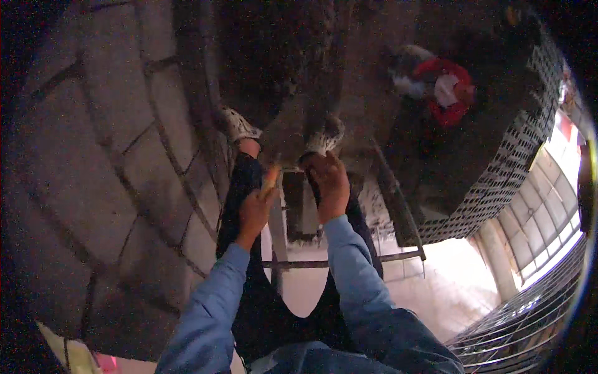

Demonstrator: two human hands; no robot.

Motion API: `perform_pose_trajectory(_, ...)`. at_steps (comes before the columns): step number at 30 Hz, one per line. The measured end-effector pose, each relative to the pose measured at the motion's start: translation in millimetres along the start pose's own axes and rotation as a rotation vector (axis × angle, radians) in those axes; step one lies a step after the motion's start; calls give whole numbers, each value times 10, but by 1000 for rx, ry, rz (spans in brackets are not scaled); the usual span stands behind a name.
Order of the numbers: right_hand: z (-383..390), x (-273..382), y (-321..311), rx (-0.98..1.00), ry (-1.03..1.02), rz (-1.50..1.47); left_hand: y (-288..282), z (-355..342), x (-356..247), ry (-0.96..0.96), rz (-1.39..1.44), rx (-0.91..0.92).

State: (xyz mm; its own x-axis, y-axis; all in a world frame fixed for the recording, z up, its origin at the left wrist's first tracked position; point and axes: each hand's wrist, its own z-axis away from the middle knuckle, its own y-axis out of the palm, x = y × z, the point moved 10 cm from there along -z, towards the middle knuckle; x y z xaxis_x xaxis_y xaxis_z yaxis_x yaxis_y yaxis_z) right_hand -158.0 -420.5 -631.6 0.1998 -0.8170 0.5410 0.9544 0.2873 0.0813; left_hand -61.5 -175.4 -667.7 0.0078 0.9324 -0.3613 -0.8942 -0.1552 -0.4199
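Note:
My left hand (pixel 254 212) is closed around the orange handle (pixel 270 177) of a small tool; the picture is too dark and blurred to show its kind. It is above my left leg, below a pale spotted shoe (pixel 240 124). My right hand (pixel 329 181) has its fingers curled in just below my other spotted shoe (pixel 327 134). Something dark lies at its fingertips, too dim to name, and whether the hand grips it is hard to see. Both forearms wear blue sleeves.
Large grey blocks with dark joints (pixel 112 131) fill the left side. At upper right is another person in red (pixel 448 93). Stacked perforated blocks (pixel 492 181) curve along the right. A thin bar (pixel 398 194) slants beside my right leg, and metal rods (pixel 529 318) lie at lower right.

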Motion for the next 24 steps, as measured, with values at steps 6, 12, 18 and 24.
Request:
perform_pose_trajectory(6,116,357,158,13,18,-199,431,-853,-294,-126,-87,267)
perform_pose_trajectory(12,144,343,132,-15,50,-253,566,-1312,215,-119,-221,244)
perform_pose_trajectory(18,136,536,249,-13,74,-362,-61,-2230,-88,-47,-194,168)
perform_pose_trajectory(24,78,436,471,40,132,-389,-565,-2593,-376,-270,75,75)
